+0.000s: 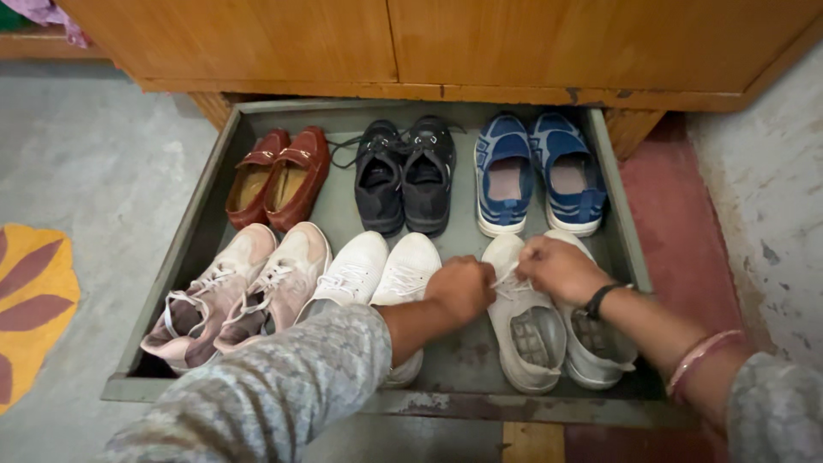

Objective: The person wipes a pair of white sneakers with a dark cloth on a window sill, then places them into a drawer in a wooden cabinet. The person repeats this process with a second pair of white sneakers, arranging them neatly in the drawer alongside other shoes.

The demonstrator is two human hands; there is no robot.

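In a pulled-out grey drawer (199, 249) beneath a wooden cabinet (429, 43), a person's two hands meet over the near-right pair of shoes. The left hand (461, 287) is closed in a loose fist, pinching a white lace (506, 279), and the right hand (559, 270), fingers curled narrow, grips the same lace from the other side. Both work above the off-white sneakers (527, 330), which sit at the near right of the drawer, their tops partly hidden by the hands. The left forearm, in a grey patterned sleeve (283, 386), crosses over the white sneakers (377, 266) just beside them and covers their heels. Six pairs fill the drawer in two rows of three. The far row holds maroon loafers (279, 176) at left, black trainers (405, 176) in the middle and blue slip-ons (536, 171) at right. The near row has pink sneakers (236, 291) at left, then the two pale pairs. A black wristband (600, 298) and pink bangles (699, 356) ring the right arm. The floor (94, 163) is worn grey concrete, with a red strip (677, 223) at right and a yellow painted motif (30, 300) at left.
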